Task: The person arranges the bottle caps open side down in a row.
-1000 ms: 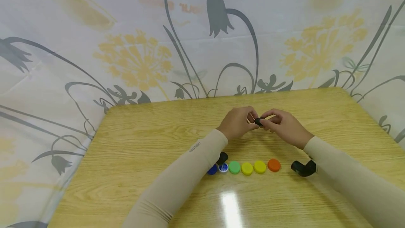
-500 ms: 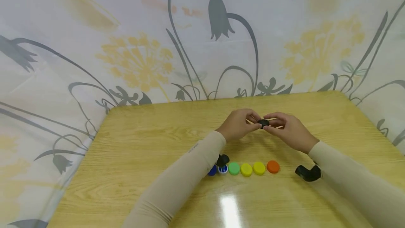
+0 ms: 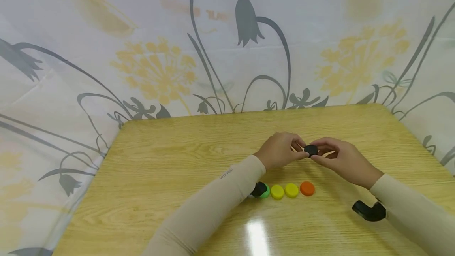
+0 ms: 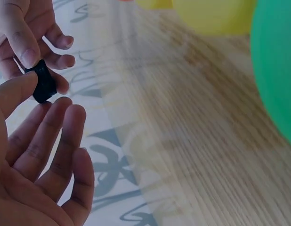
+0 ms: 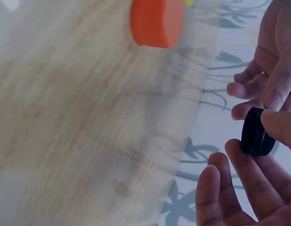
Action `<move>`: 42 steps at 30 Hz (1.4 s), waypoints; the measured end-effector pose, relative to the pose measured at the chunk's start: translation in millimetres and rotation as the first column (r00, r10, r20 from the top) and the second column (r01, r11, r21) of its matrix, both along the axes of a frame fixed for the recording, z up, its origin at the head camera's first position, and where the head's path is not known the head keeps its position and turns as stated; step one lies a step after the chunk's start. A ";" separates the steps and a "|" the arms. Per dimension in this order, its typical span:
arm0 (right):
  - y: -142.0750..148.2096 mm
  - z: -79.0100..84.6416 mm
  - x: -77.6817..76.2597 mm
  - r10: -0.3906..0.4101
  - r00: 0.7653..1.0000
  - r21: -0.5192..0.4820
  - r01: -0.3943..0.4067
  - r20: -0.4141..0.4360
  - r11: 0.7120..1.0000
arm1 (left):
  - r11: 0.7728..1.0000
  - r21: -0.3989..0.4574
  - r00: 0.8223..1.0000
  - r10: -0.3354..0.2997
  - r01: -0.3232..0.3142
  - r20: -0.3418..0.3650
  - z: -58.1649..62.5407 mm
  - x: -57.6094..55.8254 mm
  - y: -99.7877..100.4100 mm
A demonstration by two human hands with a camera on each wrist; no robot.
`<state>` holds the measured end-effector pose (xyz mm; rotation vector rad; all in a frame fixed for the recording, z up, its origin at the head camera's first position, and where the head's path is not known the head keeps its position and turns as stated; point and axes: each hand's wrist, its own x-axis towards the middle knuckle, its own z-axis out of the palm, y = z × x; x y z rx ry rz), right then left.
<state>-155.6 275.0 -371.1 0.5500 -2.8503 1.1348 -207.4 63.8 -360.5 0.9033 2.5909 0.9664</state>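
A black bottle cap point(image 3: 311, 150) is held up above the table between both hands. My left hand point(image 3: 279, 151) pinches its left edge between thumb and fingers. From the other side my right hand point(image 3: 350, 161) pinches it too. Seen from the left wrist, the cap point(image 4: 43, 82) stands on edge with both thumbs against it. The right wrist view shows the hollow, ring-like side of the cap point(image 5: 256, 133). Nearer the body, an orange cap point(image 3: 307, 188), two yellow caps point(image 3: 291, 190) and a partly covered green cap point(image 3: 265, 191) lie in a row.
The wooden table point(image 3: 170, 161) meets a flower-printed cloth point(image 3: 160, 50) at its back and sides. Black wrist cameras point(image 3: 369, 211) stick out from the sleeves, and the left one overlaps the green cap. The left sleeve point(image 3: 213, 204) covers the row's left end.
Both hands have moved right and closer to the body with the black cap, which has turned to show its flat face. The left sleeve now hides the blue cap; the row has not moved.
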 end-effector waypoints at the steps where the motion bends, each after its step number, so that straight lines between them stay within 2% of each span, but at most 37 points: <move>1: 1.7 -1.3 2.9 0.003 1.000 0.001 -0.003 0.003 1.000 | 1.000 -0.019 1.000 -0.008 0.008 -0.007 -0.3 2.7 1.6; 8: 11.8 -8.6 19.9 0.020 0.999 0.003 -0.021 0.040 1.000 | 0.989 -0.139 0.994 -0.071 0.058 -0.088 -3.0 19.6 10.4; 19: 17.9 -20.8 33.6 0.078 0.990 -0.026 -0.076 0.121 0.997 | 0.953 -0.298 0.990 -0.089 0.053 -0.111 -6.0 38.3 21.1; 24: 19.4 -26.6 39.2 0.101 0.989 -0.012 -0.101 0.106 0.995 | 0.940 -0.335 0.986 -0.108 0.061 -0.125 -9.5 45.2 25.0; 28: 21.3 -32.1 40.0 0.127 0.988 -0.016 -0.126 0.082 0.992 | 0.929 -0.368 0.984 -0.102 0.040 -0.149 -12.9 49.0 27.8; 34: 23.3 -34.3 37.5 0.142 0.979 -0.022 -0.140 0.144 0.990 | 0.908 -0.419 0.981 -0.093 0.013 -0.171 -16.5 51.1 32.7; 42: 26.5 -35.0 39.3 0.106 0.978 0.037 -0.115 0.177 0.993 | 0.888 -0.460 0.958 -0.139 0.008 -0.252 -22.5 53.6 39.7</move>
